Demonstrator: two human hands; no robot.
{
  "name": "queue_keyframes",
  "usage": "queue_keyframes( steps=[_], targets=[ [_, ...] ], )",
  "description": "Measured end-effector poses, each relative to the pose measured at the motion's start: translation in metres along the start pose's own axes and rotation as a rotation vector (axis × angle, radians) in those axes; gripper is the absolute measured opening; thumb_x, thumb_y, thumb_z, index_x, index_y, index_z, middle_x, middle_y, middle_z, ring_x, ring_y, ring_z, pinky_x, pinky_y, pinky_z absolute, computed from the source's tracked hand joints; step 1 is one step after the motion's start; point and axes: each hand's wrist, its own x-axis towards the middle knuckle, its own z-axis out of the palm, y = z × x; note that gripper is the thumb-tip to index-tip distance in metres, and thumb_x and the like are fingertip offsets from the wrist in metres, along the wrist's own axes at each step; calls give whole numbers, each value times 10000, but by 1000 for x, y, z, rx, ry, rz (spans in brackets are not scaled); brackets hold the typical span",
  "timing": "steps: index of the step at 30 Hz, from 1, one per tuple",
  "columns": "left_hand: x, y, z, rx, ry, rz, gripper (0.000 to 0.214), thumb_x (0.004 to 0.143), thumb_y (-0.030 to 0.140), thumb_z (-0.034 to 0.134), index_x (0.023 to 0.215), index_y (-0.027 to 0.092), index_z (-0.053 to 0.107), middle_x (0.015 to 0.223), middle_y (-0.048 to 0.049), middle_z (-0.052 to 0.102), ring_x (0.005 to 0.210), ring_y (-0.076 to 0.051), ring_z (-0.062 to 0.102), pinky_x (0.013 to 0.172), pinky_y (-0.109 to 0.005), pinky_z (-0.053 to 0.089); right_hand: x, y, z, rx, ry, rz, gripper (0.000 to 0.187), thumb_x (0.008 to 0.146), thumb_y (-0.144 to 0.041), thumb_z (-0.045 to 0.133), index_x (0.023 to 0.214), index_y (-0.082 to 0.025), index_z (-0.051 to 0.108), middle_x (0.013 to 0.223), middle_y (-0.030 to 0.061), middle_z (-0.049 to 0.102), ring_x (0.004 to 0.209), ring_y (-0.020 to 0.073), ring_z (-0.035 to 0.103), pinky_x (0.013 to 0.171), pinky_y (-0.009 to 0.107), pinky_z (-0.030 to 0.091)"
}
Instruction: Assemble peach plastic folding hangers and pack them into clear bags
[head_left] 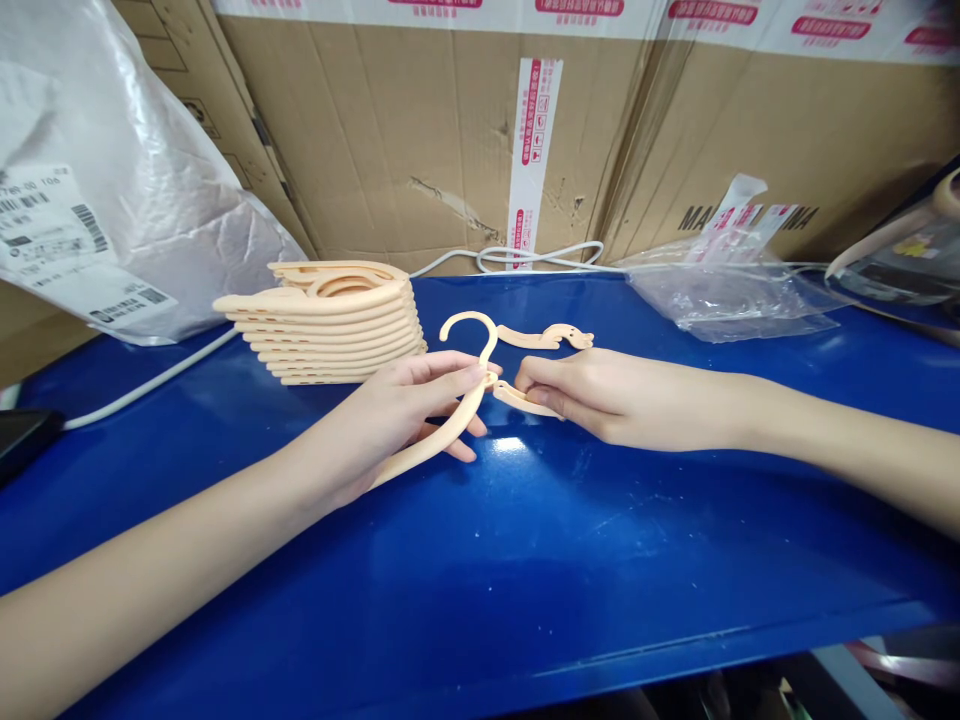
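My left hand (409, 405) is closed around the left arm of a peach plastic folding hanger (469, 385), thumb on top near the hook. My right hand (592, 395) pinches the hanger's right arm piece (525, 402), pressing it against the hub under the hook. Both hands rest low over the blue table (525, 560). Just behind them lies a loose peach hanger arm (546, 337). A stack of several folded peach hangers (330, 320) sits to the left behind my left hand.
Cardboard boxes (465, 130) wall the back. A white plastic bag with labels (112, 190) is at the left, and a clear plastic bag (735, 290) at the right. A white cable (540, 256) runs along the back. A dark object (22, 435) lies at the left edge.
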Motion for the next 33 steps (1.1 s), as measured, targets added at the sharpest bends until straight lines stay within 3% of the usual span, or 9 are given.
queue_keyframes(
  steps=[6, 10, 15, 20, 26, 33],
  targets=[
    [0, 0, -1, -170, 7, -49, 167, 925, 303, 607, 967, 159, 681, 648, -7, 647, 553, -121, 649, 474, -182, 575, 2, 4, 6, -274, 109, -36, 178, 1008, -185, 379, 928, -171, 538, 645, -16, 510, 489, 103, 410, 500, 256, 281],
    [2, 1, -3, -284, -1, -113, 108, 905, 259, 654, 907, 159, 695, 626, 7, 647, 513, -103, 627, 432, -164, 562, 3, 5, 9, -424, 179, -84, 345, 1060, -273, 277, 1006, -134, 587, 563, -26, 464, 454, 111, 377, 484, 246, 259],
    [5, -2, -8, -303, -118, -115, 147, 918, 275, 642, 888, 156, 724, 581, -1, 641, 503, -101, 619, 453, -165, 574, 2, 4, 11, -428, 216, -150, 628, 1042, -549, 142, 937, -153, 617, 521, -39, 410, 398, 99, 353, 440, 246, 189],
    [4, -2, -12, -285, -179, -147, 156, 915, 294, 655, 893, 160, 731, 551, 7, 638, 427, -79, 581, 434, -138, 547, 1, 2, 13, -485, 240, -187, 607, 1050, -523, 163, 874, -164, 620, 497, -31, 441, 390, 102, 364, 436, 250, 175],
    [3, 0, -14, -310, -225, -176, 119, 916, 258, 660, 961, 162, 716, 584, 19, 643, 498, -99, 630, 456, -165, 574, 2, -2, 15, -599, 288, -197, 614, 1056, -490, 155, 698, -176, 544, 452, -28, 401, 381, 94, 229, 433, 252, 133],
    [1, -5, -10, -226, -214, -109, 132, 908, 288, 673, 974, 175, 693, 630, 0, 672, 557, -116, 655, 491, -181, 586, 2, -2, 15, -503, 217, -193, 649, 1055, -498, 138, 666, -166, 538, 454, -31, 377, 390, 82, 218, 422, 241, 152]
  ],
)
